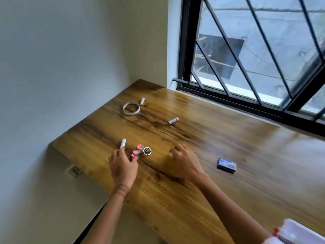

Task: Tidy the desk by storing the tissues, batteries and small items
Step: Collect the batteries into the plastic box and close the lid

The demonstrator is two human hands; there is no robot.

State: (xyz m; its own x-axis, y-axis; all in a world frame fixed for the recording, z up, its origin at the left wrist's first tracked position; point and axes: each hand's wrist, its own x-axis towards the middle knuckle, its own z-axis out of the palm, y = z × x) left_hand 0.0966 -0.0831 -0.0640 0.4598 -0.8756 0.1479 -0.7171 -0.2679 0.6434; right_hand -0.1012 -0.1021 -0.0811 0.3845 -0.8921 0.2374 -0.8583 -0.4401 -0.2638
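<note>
My left hand [123, 166] pinches the lower end of a white battery [123, 143] near the left side of the wooden desk [228, 155]. Just right of it lies a pink-and-green keychain with a metal ring [142, 150]. My right hand [183, 162] rests curled on the desk, and something small and white shows at its fingertips; I cannot tell what it is. A second battery [173, 120] lies further back in the middle. A third battery [142, 101] sits at the far end beside a white ring of tape [131, 108]. A blue tissue pack [226, 165] lies to the right.
A window with black bars [246, 59] runs along the desk's far right edge. A white wall [61, 67] closes the left side, with a socket [74, 170] below the desk edge. A white container corner [299, 233] shows at the bottom right.
</note>
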